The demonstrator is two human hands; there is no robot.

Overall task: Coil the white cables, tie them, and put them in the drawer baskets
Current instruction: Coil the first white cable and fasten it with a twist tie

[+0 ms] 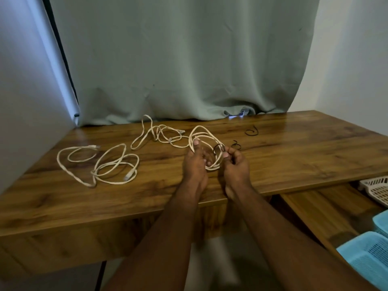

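My left hand (194, 162) grips a coiled white cable (200, 131) above the middle of the wooden table (294, 156). My right hand (236, 162) pinches a thin black tie (218, 148) looped at the coil's right side. A loose white cable (98, 164) sprawls on the table at the left. Another loose white cable (159, 133) lies tangled behind the coil. Two more black ties rest on the table, one black tie (236, 144) just right of my hands and another black tie (252, 131) farther back.
An open drawer (319, 206) juts out at the lower right, holding a white basket (375, 190) and blue baskets (365, 253). A green curtain (178, 59) hangs behind the table. White walls stand left and right.
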